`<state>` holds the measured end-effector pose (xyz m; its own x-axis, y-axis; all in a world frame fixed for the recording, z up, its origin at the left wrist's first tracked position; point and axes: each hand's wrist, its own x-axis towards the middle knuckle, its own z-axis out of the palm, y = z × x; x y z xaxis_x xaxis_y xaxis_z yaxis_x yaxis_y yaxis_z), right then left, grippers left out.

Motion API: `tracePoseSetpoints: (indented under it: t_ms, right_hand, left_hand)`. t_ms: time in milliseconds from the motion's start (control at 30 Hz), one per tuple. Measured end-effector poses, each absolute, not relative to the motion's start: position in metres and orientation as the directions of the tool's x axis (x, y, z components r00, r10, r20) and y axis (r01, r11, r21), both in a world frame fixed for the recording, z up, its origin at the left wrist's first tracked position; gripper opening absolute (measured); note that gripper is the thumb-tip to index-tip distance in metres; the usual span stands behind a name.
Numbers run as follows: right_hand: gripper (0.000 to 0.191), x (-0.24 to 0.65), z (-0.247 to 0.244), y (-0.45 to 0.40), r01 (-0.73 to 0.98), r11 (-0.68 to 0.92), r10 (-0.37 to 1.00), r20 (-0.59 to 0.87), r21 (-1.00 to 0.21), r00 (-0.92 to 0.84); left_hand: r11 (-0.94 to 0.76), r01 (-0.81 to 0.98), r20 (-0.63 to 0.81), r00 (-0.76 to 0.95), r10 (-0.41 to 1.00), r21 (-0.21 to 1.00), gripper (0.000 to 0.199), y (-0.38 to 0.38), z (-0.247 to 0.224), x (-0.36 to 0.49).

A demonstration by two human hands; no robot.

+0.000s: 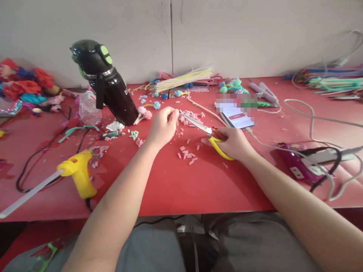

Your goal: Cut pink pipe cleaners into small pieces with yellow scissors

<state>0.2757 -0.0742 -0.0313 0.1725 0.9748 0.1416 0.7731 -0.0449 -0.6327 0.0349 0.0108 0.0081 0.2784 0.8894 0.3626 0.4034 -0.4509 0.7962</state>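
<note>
My right hand (234,142) grips a pair of scissors (197,124) with yellow and orange handles. The blades point up and left toward my left hand (164,126). That hand is closed in a pinch, thumb against fingers, and whatever lies between the fingertips is too small to make out. Small cut pink pieces (187,153) are scattered on the red table under the scissors, and more of them lie in a heap behind the blades. A long pale pink pipe cleaner (208,110) runs behind my right hand toward a lit phone.
A black bottle (113,90) stands at the left, behind a yellow glue gun (79,172) with a long glue stick. At right are the phone (238,115), a purple power strip (302,162) and loose cables. Bundled pipe cleaners (185,80) lie by the wall.
</note>
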Motion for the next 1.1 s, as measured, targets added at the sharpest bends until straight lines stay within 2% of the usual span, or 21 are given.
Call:
tracePoseSetpoints:
  t_ms: [600,767,1100]
  right_hand:
    - [0.077,0.2764,-0.0334,-0.072,0.775,-0.084,0.974,0.111,-0.626,0.195]
    - [0.075,0.2743,-0.0319,-0.0744,0.759,-0.071,0.967,0.143,-0.648,0.213]
    - [0.076,0.2748,-0.0313,-0.075,0.753,-0.053,0.978,0.117,-0.655,0.171]
  left_hand:
    - [-0.424,0.429,0.331,0.276,0.903,0.798,0.043,0.0093,0.0111,0.0364]
    - [-0.452,0.422,0.368,0.269,0.89,0.785,0.045,0.0112,0.0089,0.0356]
    - [-0.485,0.461,0.393,0.286,0.874,0.743,0.045,0.0106,0.008,0.0358]
